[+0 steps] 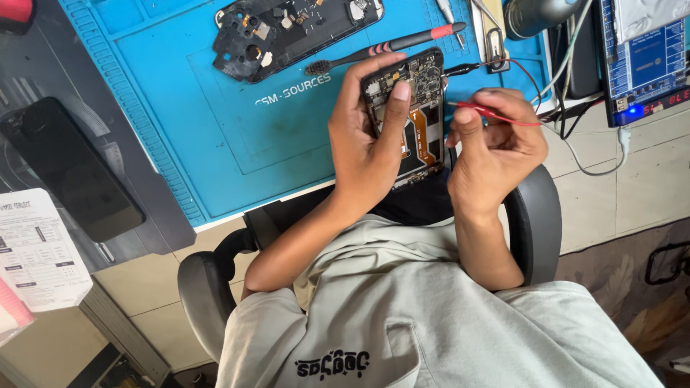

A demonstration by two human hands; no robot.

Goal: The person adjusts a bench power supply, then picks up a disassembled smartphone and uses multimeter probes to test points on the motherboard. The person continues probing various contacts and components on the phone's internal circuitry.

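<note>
The opened phone sits in the left hand, raised just above the near edge of the blue mat; its back cover is off, so the circuit board and an orange ribbon cable lie bare. Its long axis runs nearly straight away from the person, the camera end pointing toward the far side of the worktop and the lower end toward the chest. The left grip is closed around the phone, thumb pressed on the board. The right hand pinches a thin red probe, its tip pointing left toward the phone's edge. Judging by this, stripping down is done and testing of the board is under way, with reassembly left. A black probe lies at the phone's top corner. Farther out on the mat lie a black brush and a removed phone frame; a dark screen panel lies to the left.
</note>
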